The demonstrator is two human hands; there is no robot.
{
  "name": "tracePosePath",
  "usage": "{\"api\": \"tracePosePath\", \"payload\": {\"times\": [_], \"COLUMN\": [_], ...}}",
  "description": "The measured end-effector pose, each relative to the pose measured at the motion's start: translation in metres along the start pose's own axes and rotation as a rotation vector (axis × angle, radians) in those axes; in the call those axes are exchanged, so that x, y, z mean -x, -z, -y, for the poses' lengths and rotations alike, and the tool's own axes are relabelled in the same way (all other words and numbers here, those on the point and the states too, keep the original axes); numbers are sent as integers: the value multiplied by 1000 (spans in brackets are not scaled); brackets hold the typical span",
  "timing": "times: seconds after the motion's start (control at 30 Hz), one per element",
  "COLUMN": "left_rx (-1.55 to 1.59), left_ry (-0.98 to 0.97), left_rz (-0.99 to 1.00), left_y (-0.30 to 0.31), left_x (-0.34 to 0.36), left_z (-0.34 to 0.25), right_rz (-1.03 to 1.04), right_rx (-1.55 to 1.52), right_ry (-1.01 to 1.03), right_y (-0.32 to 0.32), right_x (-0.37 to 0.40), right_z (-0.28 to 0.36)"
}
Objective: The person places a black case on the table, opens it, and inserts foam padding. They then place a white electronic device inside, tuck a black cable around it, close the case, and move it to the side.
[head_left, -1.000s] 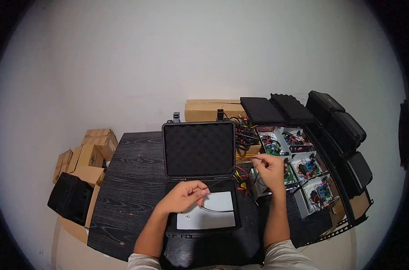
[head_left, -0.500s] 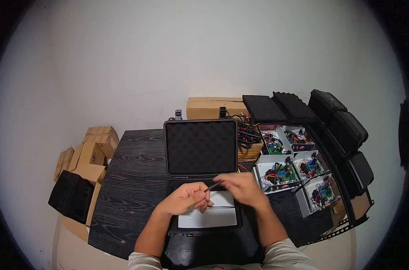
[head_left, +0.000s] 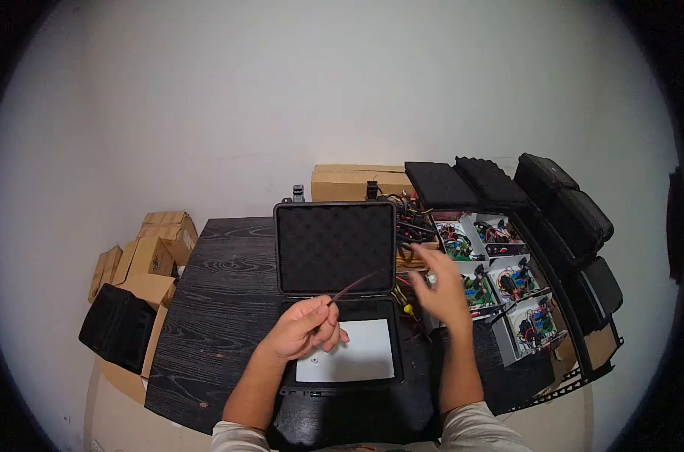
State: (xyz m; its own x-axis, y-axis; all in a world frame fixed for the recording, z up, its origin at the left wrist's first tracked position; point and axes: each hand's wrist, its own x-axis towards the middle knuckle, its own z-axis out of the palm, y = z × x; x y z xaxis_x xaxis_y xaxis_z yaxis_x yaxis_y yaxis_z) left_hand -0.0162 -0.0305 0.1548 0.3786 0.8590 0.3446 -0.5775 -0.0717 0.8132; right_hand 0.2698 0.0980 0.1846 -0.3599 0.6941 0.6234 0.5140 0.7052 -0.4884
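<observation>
My left hand (head_left: 303, 329) is closed, pinching a thin dark reddish strand (head_left: 353, 285) between thumb and fingertips. The strand looks like a wire, and it slants up to the right across the front of the foam-lined lid (head_left: 280, 252). Below that hand lies the open black hard case (head_left: 399, 361), with a white panel (head_left: 366, 352) inside its base. My right hand (head_left: 443, 290) holds nothing, its fingers apart, in the air right of the case. It is nearest the bundle of cables (head_left: 412, 218) and covers part of a white electronics box (head_left: 477, 290).
Several white boxes with circuit boards and wires (head_left: 517, 282) fill the right side. A yellow-tipped tool or lead (head_left: 408, 309) lies beside the case. Black cases (head_left: 579, 215) and foam pads (head_left: 441, 184) stand behind. Cardboard boxes (head_left: 157, 256) are at the left of the dark table (head_left: 214, 324).
My right hand has moved away from the strand, up and right toward the cables, and its fingers have spread. My left hand keeps the strand, now showing longer above the fingers.
</observation>
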Motion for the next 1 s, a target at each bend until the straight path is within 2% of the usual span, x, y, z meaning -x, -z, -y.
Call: {"api": "tracePosePath", "payload": {"times": [0.07, 0.17, 0.27, 0.37, 0.5, 0.53, 0.67, 0.73, 0.77, 0.8, 0.83, 0.9, 0.93, 1.0], "left_rx": [-50, -82, -93, -144, -134, -103, 158, 204, 226, 239, 228, 209, 178, 162], "left_ry": [59, 132, 156, 158, 96, 68, -233, -306, -342, -411, -435, -484, -510, -521], "left_rz": [-14, -18, -3, 92, 237, 262, 79, -96, -183, -112, -171, -289, -280, -344], "left_y": [0, 0, -3, 1, 4, 4, 8, 10, 11, 15, 17, 18, 21, 19], "left_x": [-1, -1, 0, 2, 8, 8, 3, -1, -3, -7, -8, -10, -10, -12], "left_z": [8, 11, 10, 10, 7, 7, 10, 4, 1, 0, -1, -2, 0, 1], "right_rz": [20, 119, 172, 95, 163, 173, 403, 483, 439, 396, 353, 309, 288, 338], "right_rx": [-30, -187, -252, -362, -317, -317, -269, -199, -249, -299, -349, -299, -275, -226], "right_ry": [229, 398, 436, 200, -20, 23, 11, 58, 62, 65, 70, 112, 133, 207], "right_y": [-13, -33, -53, -59, -56, -61, -64, -65, -65, -63, -61, -58, -57, -62], "right_x": [3, 7, 12, 15, 8, 8, 12, 12, 12, 13, 14, 15, 16, 22], "right_z": [22, 51, 42, 44, 32, 22, 14, 17, 21, 30, 37, 49, 52, 51]}}
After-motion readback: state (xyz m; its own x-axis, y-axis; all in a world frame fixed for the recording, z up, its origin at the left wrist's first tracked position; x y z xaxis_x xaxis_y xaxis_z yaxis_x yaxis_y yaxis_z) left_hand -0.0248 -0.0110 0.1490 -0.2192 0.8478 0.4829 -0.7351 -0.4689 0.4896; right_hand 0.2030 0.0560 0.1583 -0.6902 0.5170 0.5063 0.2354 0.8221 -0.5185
